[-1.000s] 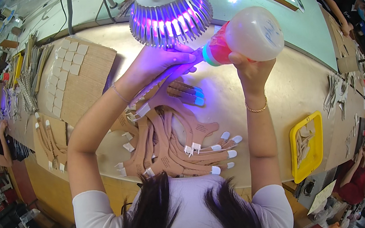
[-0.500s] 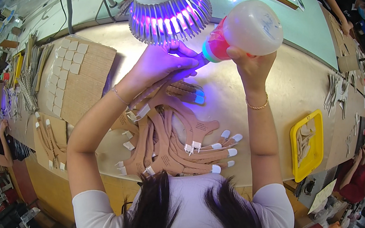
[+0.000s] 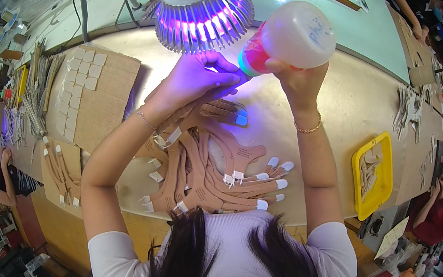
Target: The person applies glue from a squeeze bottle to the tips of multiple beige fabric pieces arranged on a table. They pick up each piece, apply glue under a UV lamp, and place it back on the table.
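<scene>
Left hand [image 3: 193, 79] is pinching a likely limp strap [image 3: 191, 106] near its end, right hand [image 3: 300, 84] gripping a seemingly squeezable bottle [image 3: 298, 35].

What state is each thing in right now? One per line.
Left hand: closed on a tan strip
Right hand: wrapped around the bottle
Bottle: tipped, base up, collar end toward the left hand
Tan strip: held, partly hidden by the left hand
Lamp: lit, violet
Pile of tan pieces: loosely overlapping
Yellow basket: partly filled
White squares: laid in rows
</scene>
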### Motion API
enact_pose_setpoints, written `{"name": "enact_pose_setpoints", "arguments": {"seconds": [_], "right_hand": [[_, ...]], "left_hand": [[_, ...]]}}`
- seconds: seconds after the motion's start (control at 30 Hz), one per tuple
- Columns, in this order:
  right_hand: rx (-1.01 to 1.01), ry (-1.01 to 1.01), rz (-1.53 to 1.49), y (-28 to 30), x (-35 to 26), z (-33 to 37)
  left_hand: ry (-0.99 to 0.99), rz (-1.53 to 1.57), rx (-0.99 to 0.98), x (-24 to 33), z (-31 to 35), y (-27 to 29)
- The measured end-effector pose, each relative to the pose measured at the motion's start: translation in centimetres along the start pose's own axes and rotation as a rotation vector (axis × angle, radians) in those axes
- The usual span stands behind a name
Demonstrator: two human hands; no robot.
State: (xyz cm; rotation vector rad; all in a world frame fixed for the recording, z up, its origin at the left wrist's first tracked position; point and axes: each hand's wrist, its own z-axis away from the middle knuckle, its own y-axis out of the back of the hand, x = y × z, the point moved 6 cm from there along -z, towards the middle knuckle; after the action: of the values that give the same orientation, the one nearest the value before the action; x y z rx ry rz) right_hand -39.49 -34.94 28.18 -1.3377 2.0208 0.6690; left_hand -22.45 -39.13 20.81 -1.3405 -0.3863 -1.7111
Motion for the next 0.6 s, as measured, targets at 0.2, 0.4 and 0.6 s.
{"name": "enact_pose_setpoints", "arguments": {"seconds": [0.2, 0.4, 0.6], "right_hand": [[0.023, -0.068, -0.055, 0.6, 0.3, 0.0], [0.052, -0.039, -0.044, 1.0, 0.1, 0.3], [0.128, -0.058, -0.21, 1.2, 0.0, 0.8]], "left_hand": [[-0.008, 0.075, 0.028, 0.1, 0.2, 0.4], [0.018, 0.089, 0.028, 0.0, -0.1, 0.9], [0.003, 0.129, 0.039, -0.1, -0.1, 1.2]]}}
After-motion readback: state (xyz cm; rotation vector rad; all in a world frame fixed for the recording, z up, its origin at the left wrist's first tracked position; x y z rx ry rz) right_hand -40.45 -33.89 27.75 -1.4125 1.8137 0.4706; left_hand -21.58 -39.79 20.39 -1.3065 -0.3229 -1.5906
